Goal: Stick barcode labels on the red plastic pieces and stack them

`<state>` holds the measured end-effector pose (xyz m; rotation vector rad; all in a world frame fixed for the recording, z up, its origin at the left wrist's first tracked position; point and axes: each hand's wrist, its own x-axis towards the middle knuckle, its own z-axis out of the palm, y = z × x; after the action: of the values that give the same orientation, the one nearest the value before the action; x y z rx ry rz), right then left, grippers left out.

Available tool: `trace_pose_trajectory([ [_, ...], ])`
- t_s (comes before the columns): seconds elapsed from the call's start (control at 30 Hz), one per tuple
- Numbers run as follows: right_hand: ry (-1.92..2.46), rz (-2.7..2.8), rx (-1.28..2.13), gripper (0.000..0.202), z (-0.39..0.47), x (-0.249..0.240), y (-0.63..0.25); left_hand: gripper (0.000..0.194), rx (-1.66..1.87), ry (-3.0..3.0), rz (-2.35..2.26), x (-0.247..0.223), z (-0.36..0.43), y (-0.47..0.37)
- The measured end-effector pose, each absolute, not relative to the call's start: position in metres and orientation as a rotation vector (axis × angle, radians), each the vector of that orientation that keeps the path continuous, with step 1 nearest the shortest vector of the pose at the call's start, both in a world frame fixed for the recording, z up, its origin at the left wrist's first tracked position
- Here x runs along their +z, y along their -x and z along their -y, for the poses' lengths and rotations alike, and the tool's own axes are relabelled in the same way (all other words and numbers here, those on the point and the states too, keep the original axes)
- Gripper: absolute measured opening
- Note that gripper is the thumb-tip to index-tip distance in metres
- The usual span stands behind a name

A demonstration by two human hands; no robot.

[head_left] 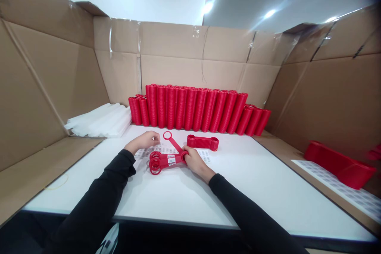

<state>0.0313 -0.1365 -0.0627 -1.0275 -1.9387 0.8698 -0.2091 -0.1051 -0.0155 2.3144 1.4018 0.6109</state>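
Observation:
My right hand (196, 162) grips several flat red plastic pieces with ringed ends (166, 160) by one end. They fan out to the left, one swung up apart from the others, and a white label sits on the bundle. Up and to the left, my left hand (149, 139) is curled with its fingers drawn together; whether a small thing is between them I cannot make out. Below it lies a sheet of printed labels (205, 155), partly covered by the red pieces. A neat stack of the same red pieces (203, 143) rests just beyond my right hand.
Tall red stacks (190, 109) line the back of the white table (244, 190). White foam sleeves (101, 121) lie at the back left. Cardboard walls (184, 47) enclose three sides. At right are a red stack (339, 164) and a printed sheet (336, 180).

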Motion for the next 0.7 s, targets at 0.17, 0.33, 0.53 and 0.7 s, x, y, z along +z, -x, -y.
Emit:
trace_pose_trajectory([
  [0.17, 1.020, 1.902, 0.813, 0.016, 0.134, -0.064, -0.031, 0.026, 0.778, -2.085, -1.170, -0.002, 0.118, 0.181],
  [0.33, 0.988, 1.914, 0.763, 0.017, 0.139, -0.059, -0.029, 0.028, 0.857, -1.979, -1.126, -0.007, 0.124, 0.154],
  [0.53, 0.993, 1.922, 0.759, 0.019, 0.144, -0.055, -0.028, 0.024, 0.885, -1.979, -1.150, -0.007, 0.128, 0.149],
  [0.7, 0.998, 1.918, 0.760, 0.019, 0.145, -0.054, -0.028, 0.025, 0.867, -1.991, -1.150, -0.011, 0.124, 0.151],
])
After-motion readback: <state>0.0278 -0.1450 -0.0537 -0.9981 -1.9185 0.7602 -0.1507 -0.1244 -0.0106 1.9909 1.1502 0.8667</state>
